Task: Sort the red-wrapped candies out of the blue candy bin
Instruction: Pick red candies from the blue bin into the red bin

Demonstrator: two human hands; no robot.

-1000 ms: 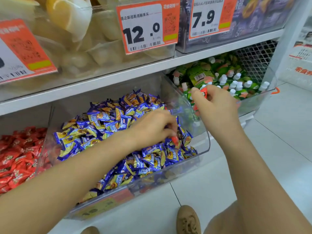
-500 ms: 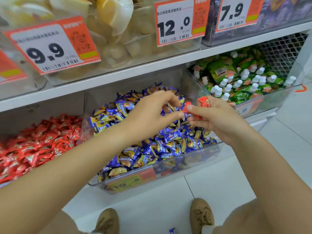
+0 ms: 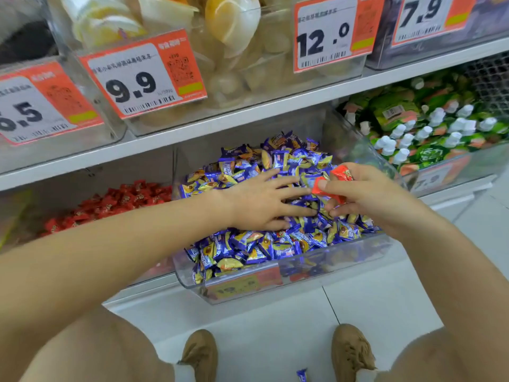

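Over the right side of the blue candy bin (image 3: 275, 288), the right hand (image 3: 369, 197) has red-wrapped candies (image 3: 330, 180) pinched between thumb and curled fingers, one poking up above the knuckles, another jutting out at the thumb tip. How many sit in that fist is impossible to count. Left hand (image 3: 261, 202) lies flat on the pile with fingers spread and straight, their tips nearly meeting the right thumb, gripping nothing.

Under both hands, the clear bin is heaped with blue-and-gold wrapped candies (image 3: 248, 249), stacked high at the back and spilling toward the front wall; an orange price label on that wall is smeared and only partly readable. To the left, a neighbouring bin of red candies (image 3: 118, 202) runs out behind the left forearm, its near part hidden. To the right, a clear tub holds green pouches (image 3: 424, 133) with white caps, its far end cut off by the frame.

Up on the shelf above, clear boxes carry pale wrapped sweets (image 3: 234, 31) behind orange price tags (image 3: 143, 75) reading 9.9 and 12.0; the small print is blurred. Down on the floor, between two tan shoes (image 3: 352, 351), one blue candy (image 3: 301, 375) lies at the bottom edge.
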